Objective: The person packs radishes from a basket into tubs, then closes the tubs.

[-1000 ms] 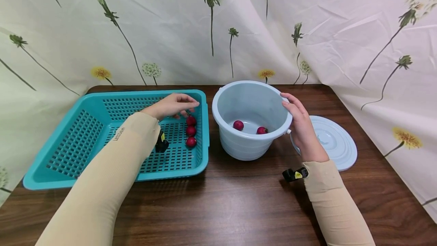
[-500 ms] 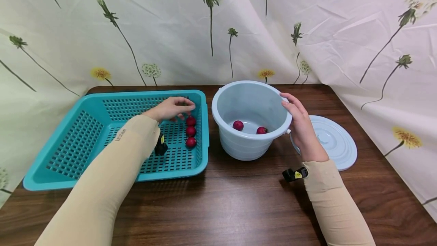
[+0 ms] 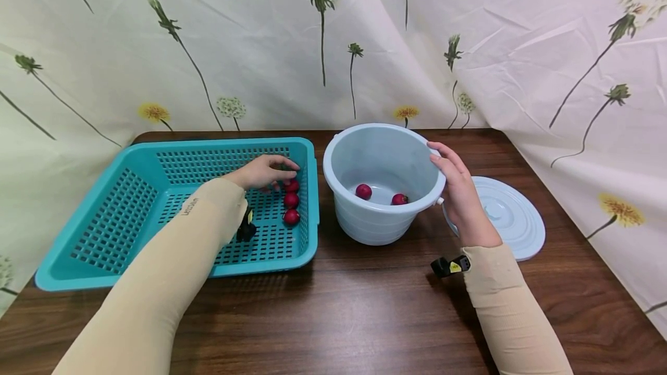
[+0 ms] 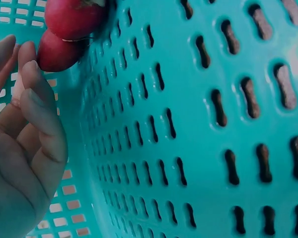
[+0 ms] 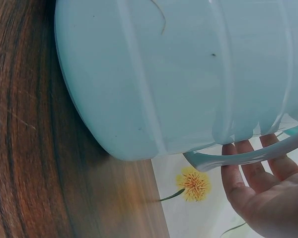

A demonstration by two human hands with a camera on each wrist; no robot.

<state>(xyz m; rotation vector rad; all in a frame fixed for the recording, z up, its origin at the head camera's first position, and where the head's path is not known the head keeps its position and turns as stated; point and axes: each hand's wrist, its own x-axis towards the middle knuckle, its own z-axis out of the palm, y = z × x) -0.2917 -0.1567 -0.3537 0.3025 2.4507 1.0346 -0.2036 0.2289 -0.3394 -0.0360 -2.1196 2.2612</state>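
Note:
Inside the turquoise basket [image 3: 172, 280], my left hand [image 3: 260, 172] hangs over the far end of a short row of radishes [image 3: 291, 217]. In the left wrist view its loosely bent fingers [image 4: 44, 111] come right beside the nearer red radish [image 4: 59, 52], with nothing between fingers and thumb. Part of the far radish is hidden by the hand in the head view. My right hand [image 3: 458, 187] holds the pale blue bucket [image 3: 375, 225] at its right rim, fingers against the outer wall, close to the handle [image 5: 248, 154]. Two radishes [image 3: 363, 191] lie on the bucket's floor.
A pale blue lid [image 3: 513, 213] lies flat on the brown wooden table [image 3: 354, 317], right of the bucket and partly behind my right wrist. A white flower-print cloth [image 3: 250, 45] hangs behind the table and along its sides.
My left hand has lowered slightly toward the far radish in the basket and shifted a little. The right hand, bucket and radishes stay where they were.

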